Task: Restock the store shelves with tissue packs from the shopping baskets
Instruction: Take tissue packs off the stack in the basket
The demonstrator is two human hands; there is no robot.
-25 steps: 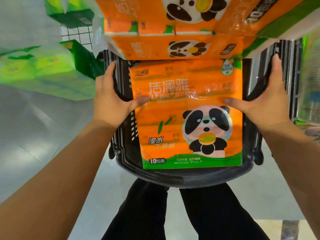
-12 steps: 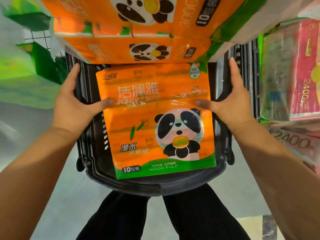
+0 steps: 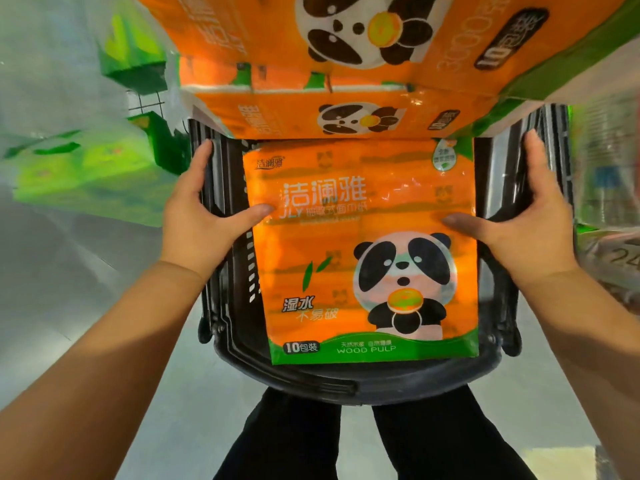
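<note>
The orange tissue pack (image 3: 360, 244) covers almost all the inside of the black basket (image 3: 346, 382). The far end of both is hidden under the stacked orange packs (image 3: 346, 36) above, and the top one is cut by the upper edge. The green packs (image 3: 69, 168) at the left and the packs at the right edge (image 3: 609, 188) are blurred, so their print cannot be read, and a number there is cut off after "24". The palms of the left hand (image 3: 194, 223) and the right hand (image 3: 526, 233) are hidden, it is not clear if the fingers (image 3: 202, 168) lie against the pack or the basket wall, and the legs (image 3: 287, 441) run out at the bottom.
</note>
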